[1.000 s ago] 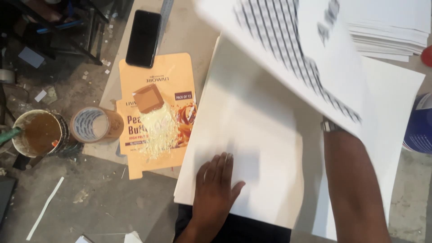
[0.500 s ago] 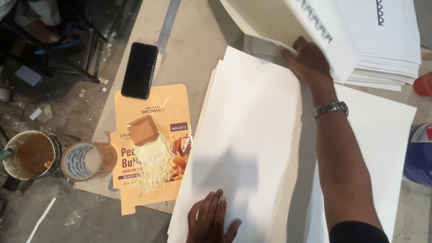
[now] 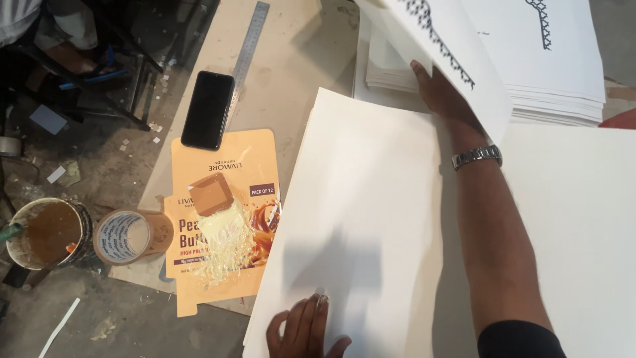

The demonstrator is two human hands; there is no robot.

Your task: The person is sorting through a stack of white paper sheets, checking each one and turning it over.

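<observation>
Paper sheets are lying fanned in a white stack across the board, their left edges stepping out just beside an orange flattened carton. The left hand is pressing flat, fingers spread, on the near corner of the top sheet. The right hand is reaching well apart from it, gripping a printed sheet and lifting it off the far pile; its fingertips are hiding under that paper. A black phone and a steel ruler are lying left of the sheets, with bare board between. A tape roll and a glue tin are sitting at the board's left edge. The near edge of the stack is running out of view
</observation>
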